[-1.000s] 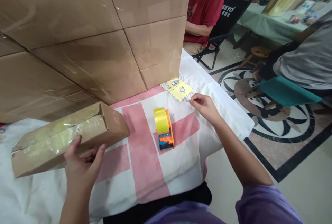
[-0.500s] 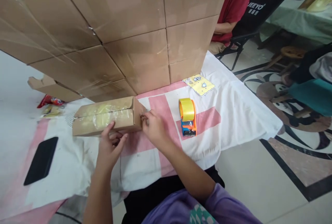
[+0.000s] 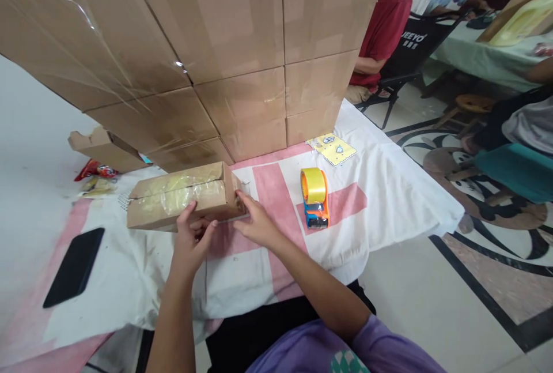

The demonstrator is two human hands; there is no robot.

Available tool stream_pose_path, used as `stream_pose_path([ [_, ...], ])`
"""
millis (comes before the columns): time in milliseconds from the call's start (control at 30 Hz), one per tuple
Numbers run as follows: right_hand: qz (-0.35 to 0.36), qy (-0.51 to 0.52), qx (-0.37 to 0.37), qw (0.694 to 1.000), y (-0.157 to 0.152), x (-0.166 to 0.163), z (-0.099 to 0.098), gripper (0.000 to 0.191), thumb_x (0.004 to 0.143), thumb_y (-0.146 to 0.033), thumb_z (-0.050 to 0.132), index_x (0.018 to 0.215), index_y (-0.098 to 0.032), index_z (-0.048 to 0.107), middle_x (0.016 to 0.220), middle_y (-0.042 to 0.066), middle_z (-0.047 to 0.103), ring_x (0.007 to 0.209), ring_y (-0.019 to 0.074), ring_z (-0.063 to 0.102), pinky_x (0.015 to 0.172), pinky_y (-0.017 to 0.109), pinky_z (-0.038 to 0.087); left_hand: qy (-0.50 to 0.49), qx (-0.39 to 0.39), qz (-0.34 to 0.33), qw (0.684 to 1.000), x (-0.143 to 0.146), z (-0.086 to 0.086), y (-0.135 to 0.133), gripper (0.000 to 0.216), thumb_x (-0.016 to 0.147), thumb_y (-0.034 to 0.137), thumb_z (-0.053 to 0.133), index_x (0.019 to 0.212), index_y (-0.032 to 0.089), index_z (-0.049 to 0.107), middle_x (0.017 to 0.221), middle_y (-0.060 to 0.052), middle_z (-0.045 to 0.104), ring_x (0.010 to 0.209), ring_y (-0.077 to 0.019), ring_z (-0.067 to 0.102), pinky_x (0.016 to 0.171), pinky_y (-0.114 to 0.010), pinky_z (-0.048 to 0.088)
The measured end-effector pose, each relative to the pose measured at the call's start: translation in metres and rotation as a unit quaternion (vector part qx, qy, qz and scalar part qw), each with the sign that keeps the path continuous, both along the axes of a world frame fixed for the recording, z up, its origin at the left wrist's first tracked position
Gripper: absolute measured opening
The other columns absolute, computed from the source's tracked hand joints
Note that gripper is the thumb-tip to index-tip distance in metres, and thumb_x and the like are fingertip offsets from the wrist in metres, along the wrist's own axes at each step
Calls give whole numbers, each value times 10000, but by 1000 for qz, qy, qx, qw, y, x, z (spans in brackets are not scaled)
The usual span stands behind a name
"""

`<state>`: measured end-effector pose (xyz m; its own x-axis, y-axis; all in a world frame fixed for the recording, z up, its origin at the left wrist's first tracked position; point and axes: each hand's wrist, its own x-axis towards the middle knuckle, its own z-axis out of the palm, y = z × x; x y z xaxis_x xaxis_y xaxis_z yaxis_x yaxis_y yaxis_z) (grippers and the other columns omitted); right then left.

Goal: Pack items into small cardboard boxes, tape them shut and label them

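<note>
A long brown cardboard box (image 3: 173,197) lies on the cloth-covered table, with clear yellowish tape along its top seam. At its near long side is my left hand (image 3: 194,237), index fingertip against the upper edge, other fingers bent and thumb held apart. My right hand (image 3: 259,223) is at the box's right end, fingers stretched against that face and thumb apart below. What lies under the right fingertips is hidden. To the right, an orange and blue tape dispenser (image 3: 316,214) holds a roll of yellowish tape (image 3: 313,184).
A tall stack of taped cartons (image 3: 242,96) stands behind the box. A yellow printed card (image 3: 334,149) lies at its right foot. On the left are a black phone-like slab (image 3: 74,267), a red packet (image 3: 91,169) and an open carton (image 3: 101,145). A person in red (image 3: 382,38) sits beyond.
My right hand has gone from a pinch at the box's end to stretched fingers with the thumb apart. My left hand stays by the near side. The view has tilted up slightly.
</note>
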<state>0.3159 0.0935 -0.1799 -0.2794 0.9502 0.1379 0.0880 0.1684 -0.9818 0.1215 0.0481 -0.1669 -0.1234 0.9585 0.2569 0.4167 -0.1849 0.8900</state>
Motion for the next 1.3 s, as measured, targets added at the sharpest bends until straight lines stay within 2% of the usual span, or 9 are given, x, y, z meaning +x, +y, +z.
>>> stream_pose_path([
  [133,-100,-159,32,982,19,17,15,534,886,-138,550,1407,-224,630,1414,84,663,1298,270,573,1114,431,452,-5,-1,12,1000,1,-4,-3,805,881,420,733,1530,214,302,673,77,589,534,-107,565,540,-209,467],
  [233,-141,-345,55,926,45,20,24,524,908,-114,537,1405,-247,641,1456,124,599,1298,335,487,1068,497,396,0,5,24,1000,3,-7,-4,805,880,412,735,1535,210,313,666,80,566,539,-106,551,544,-211,467],
  [333,-131,-398,68,906,71,12,22,457,939,-127,532,1336,-294,684,1490,123,545,1291,337,441,1024,490,362,6,10,28,1000,4,-6,-3,817,885,412,730,1550,197,306,690,69,581,535,-99,528,538,-212,456],
  [433,-141,-341,54,928,85,6,17,284,981,-167,496,1062,-234,760,1374,117,618,1260,317,439,1023,466,341,8,11,26,1000,4,-4,-1,806,891,404,729,1558,202,324,694,67,573,532,-101,514,531,-222,449],
  [533,-181,-163,0,970,86,10,18,177,945,-171,535,912,-208,705,1146,90,678,1144,264,501,992,402,363,14,12,28,999,3,-2,-1,779,897,389,729,1555,212,351,681,73,547,538,-105,507,540,-228,453],
  [667,-157,-10,-68,985,73,15,20,146,886,-209,552,741,-215,565,783,-20,605,772,159,534,750,276,410,18,3,31,999,2,-2,-1,777,902,386,724,1560,220,344,679,76,540,553,-108,513,556,-226,464],
  [800,-118,94,-176,973,54,3,13,266,887,-309,499,641,-235,427,564,-69,453,480,100,383,499,237,302,12,1,35,999,2,-4,0,775,898,390,724,1554,220,348,688,68,551,556,-116,516,555,-238,476],
  [967,-113,200,-270,935,40,-18,8,356,813,-490,624,653,-248,418,529,-97,405,388,59,252,401,235,197,7,0,35,999,3,-6,-2,770,893,389,723,1548,231,349,701,58,562,560,-124,534,544,-247,473],
  [1300,-121,214,-258,934,44,-21,8,382,830,-392,673,563,-217,464,469,-87,398,437,68,322,443,210,231,13,-4,46,999,6,-5,-2,775,905,420,710,1543,204,327,652,67,548,539,-124,503,549,-252,441],
])
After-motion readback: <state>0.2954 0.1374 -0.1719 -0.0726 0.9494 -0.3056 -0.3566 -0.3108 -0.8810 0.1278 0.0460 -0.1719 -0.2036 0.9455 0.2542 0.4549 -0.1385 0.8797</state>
